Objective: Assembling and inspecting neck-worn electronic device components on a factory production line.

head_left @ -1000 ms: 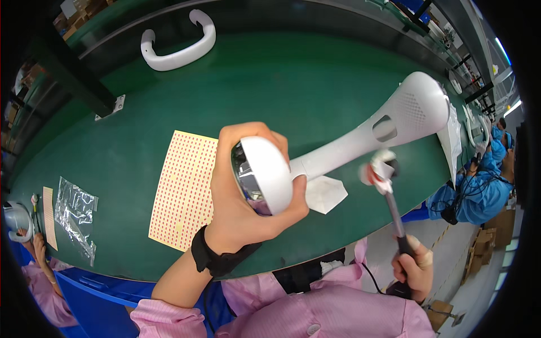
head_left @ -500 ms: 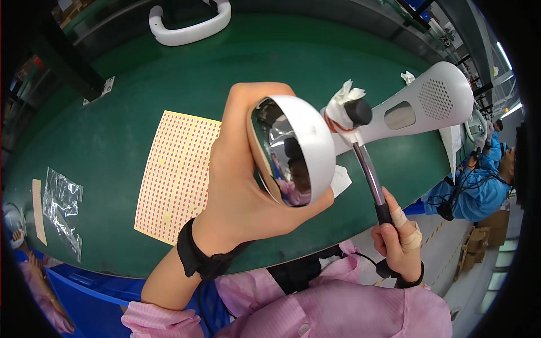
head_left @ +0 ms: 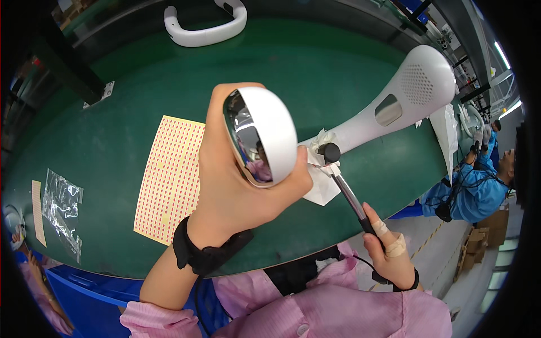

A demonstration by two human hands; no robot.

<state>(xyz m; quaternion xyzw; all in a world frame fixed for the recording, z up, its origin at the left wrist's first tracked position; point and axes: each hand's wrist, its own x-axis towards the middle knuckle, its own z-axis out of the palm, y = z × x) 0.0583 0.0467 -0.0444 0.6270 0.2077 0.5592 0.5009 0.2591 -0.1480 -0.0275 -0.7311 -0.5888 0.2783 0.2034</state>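
Note:
My left hand (head_left: 231, 208) is wrapped round one rounded end of a white curved plastic housing (head_left: 279, 135). That end has a mirror-like dark face. The housing's other arm reaches to the upper right, with a grey oval window and a perforated end. Closed round the black grip of a small hammer (head_left: 350, 197) is my right hand (head_left: 394, 262), its thumb and a finger taped. The hammer has a metal shaft and a black round face, with white tissue bound to its head. Its head is close to the housing by my left fingers; whether they touch, I cannot tell.
On the green table (head_left: 101, 146) lie a sheet of small red stickers (head_left: 167, 174), a clear plastic bag (head_left: 61, 208) and a narrow strip (head_left: 38, 214). Another white U-shaped housing (head_left: 205, 37) lies at the back. White paper (head_left: 324, 188) lies beneath the hammer head. Co-workers sit at right.
My left hand has moved left with the housing, whose perforated end has swung left and up. My right hand has shifted slightly left, and the hammer head has moved left and down.

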